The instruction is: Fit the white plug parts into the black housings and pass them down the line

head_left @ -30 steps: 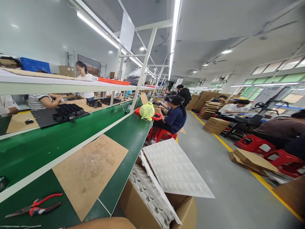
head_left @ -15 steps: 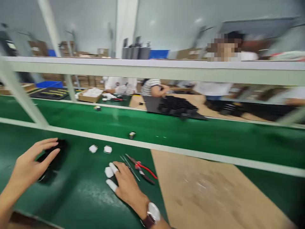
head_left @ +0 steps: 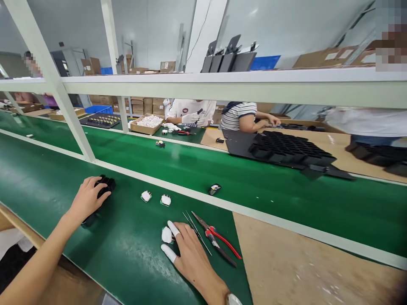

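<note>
Black plastic parts (head_left: 110, 183) lie on the green bench at the left, and my left hand (head_left: 87, 199) rests over them with its fingers curled round one. My right hand (head_left: 192, 254), with white covers on thumb and index finger, is around a small white-topped component (head_left: 166, 235), fingers apart at its edge. Two similar pieces, one white-topped component (head_left: 146, 196) and another (head_left: 165, 200), sit farther back. Just right of my right hand lie metal tweezers (head_left: 199, 235) and red-and-black pliers (head_left: 218, 241).
Brown board (head_left: 302, 262) covers the bench at right. Behind a pale rail (head_left: 171, 190) runs a green belt (head_left: 184, 169) carrying a small black part (head_left: 214, 189). White frame posts (head_left: 60, 93) stand at left. People work across the belt.
The camera view has turned, so the bench items appear shifted and sharper. My left hand now sits more closely over the black parts. My right hand remains beside the white-topped component.
</note>
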The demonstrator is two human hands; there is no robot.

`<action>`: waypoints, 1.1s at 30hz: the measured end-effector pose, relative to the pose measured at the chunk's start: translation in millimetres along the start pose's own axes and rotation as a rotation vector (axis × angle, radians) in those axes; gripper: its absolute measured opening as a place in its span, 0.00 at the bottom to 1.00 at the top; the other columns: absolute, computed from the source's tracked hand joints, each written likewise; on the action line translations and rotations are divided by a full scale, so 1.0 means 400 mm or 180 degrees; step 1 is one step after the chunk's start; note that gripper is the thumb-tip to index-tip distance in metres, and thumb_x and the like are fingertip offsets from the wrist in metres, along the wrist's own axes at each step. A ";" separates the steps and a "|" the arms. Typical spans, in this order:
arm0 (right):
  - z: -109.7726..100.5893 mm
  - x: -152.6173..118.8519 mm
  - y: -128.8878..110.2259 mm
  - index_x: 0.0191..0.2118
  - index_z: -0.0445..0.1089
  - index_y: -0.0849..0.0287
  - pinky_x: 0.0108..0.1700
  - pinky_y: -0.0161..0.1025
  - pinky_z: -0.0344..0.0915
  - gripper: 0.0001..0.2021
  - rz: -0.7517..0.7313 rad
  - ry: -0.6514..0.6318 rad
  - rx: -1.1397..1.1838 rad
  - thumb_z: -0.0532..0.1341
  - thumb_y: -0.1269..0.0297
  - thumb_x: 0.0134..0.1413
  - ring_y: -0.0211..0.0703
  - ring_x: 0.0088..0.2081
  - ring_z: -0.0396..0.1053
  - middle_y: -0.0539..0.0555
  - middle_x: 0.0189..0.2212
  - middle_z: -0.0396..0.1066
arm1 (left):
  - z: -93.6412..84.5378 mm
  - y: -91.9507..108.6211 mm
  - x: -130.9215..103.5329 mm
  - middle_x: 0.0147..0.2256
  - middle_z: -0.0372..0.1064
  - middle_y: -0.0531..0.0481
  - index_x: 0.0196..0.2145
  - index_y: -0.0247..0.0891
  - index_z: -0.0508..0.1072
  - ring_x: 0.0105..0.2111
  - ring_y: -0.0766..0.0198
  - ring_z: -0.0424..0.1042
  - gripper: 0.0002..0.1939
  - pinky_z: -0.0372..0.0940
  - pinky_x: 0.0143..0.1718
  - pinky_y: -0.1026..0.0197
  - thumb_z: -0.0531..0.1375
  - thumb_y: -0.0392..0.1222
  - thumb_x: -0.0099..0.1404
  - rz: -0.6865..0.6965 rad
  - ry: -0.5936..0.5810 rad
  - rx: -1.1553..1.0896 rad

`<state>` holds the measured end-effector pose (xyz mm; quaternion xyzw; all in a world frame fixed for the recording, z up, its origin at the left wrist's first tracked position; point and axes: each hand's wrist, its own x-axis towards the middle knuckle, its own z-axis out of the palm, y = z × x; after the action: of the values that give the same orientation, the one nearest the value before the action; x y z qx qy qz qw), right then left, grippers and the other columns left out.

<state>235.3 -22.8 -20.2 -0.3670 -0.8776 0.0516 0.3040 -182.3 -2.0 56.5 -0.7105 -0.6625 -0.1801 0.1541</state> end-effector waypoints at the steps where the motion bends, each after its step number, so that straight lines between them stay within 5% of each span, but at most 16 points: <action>1: -0.001 -0.001 0.000 0.67 0.60 0.55 0.53 0.56 0.74 0.25 0.0010 -0.0023 0.0010 0.62 0.62 0.69 0.58 0.53 0.71 0.62 0.55 0.71 | 0.007 0.003 0.018 0.55 0.72 0.33 0.44 0.40 0.82 0.60 0.35 0.67 0.20 0.67 0.59 0.34 0.58 0.56 0.70 -0.0034 -0.0001 0.0003; 9: -0.009 -0.003 -0.001 0.72 0.52 0.56 0.56 0.58 0.73 0.28 0.0009 -0.0011 0.0198 0.57 0.69 0.71 0.58 0.58 0.69 0.62 0.56 0.71 | 0.046 0.060 0.134 0.52 0.74 0.31 0.25 0.39 0.77 0.60 0.29 0.67 0.12 0.66 0.58 0.27 0.62 0.47 0.63 -0.0094 -0.0125 -0.0307; 14: -0.027 0.005 -0.010 0.72 0.53 0.56 0.52 0.56 0.73 0.29 0.0123 -0.0108 0.0199 0.57 0.72 0.69 0.56 0.52 0.70 0.61 0.51 0.72 | 0.027 0.219 0.107 0.58 0.73 0.45 0.29 0.42 0.76 0.56 0.50 0.75 0.14 0.70 0.61 0.49 0.59 0.50 0.70 0.0544 -0.0515 -0.1252; 18: -0.035 0.007 -0.013 0.65 0.62 0.58 0.49 0.54 0.73 0.24 0.0316 -0.0178 0.0189 0.61 0.71 0.66 0.55 0.48 0.68 0.60 0.47 0.70 | 0.054 0.357 0.061 0.57 0.74 0.46 0.29 0.42 0.72 0.54 0.54 0.77 0.12 0.72 0.58 0.54 0.59 0.45 0.71 0.1060 -0.1186 -0.2082; 21: -0.033 0.005 -0.011 0.55 0.70 0.57 0.48 0.53 0.72 0.14 0.0423 -0.0260 0.0184 0.64 0.69 0.64 0.54 0.46 0.67 0.58 0.44 0.70 | 0.094 0.410 0.048 0.55 0.75 0.44 0.30 0.41 0.71 0.48 0.56 0.79 0.11 0.74 0.52 0.56 0.58 0.43 0.72 0.1182 -0.1325 -0.2233; 24: -0.031 0.003 -0.006 0.53 0.71 0.58 0.48 0.56 0.71 0.13 0.0581 -0.0320 0.0017 0.66 0.62 0.65 0.56 0.45 0.68 0.58 0.43 0.71 | 0.122 0.423 0.044 0.54 0.75 0.43 0.32 0.41 0.72 0.47 0.56 0.79 0.10 0.74 0.50 0.56 0.59 0.44 0.73 0.1223 -0.1135 -0.2369; 29: -0.054 0.004 -0.004 0.71 0.54 0.61 0.57 0.59 0.71 0.40 0.0645 -0.0460 0.0245 0.71 0.58 0.60 0.59 0.54 0.69 0.63 0.55 0.69 | 0.140 0.409 0.020 0.53 0.74 0.42 0.42 0.41 0.74 0.48 0.56 0.79 0.09 0.74 0.52 0.56 0.64 0.48 0.72 0.1170 -0.0886 -0.2665; 33: -0.066 0.004 -0.013 0.71 0.55 0.54 0.59 0.55 0.71 0.33 0.0462 -0.0667 0.0421 0.65 0.67 0.65 0.56 0.59 0.68 0.61 0.59 0.68 | 0.145 0.394 0.000 0.55 0.72 0.42 0.53 0.43 0.72 0.55 0.53 0.76 0.18 0.72 0.58 0.52 0.68 0.49 0.70 0.1224 -0.1043 -0.2741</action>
<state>246.3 -28.8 3.4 -0.4012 -0.8704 0.1691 0.2297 -22.1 12.8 8.2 -0.8379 -0.4005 -0.2916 -0.2289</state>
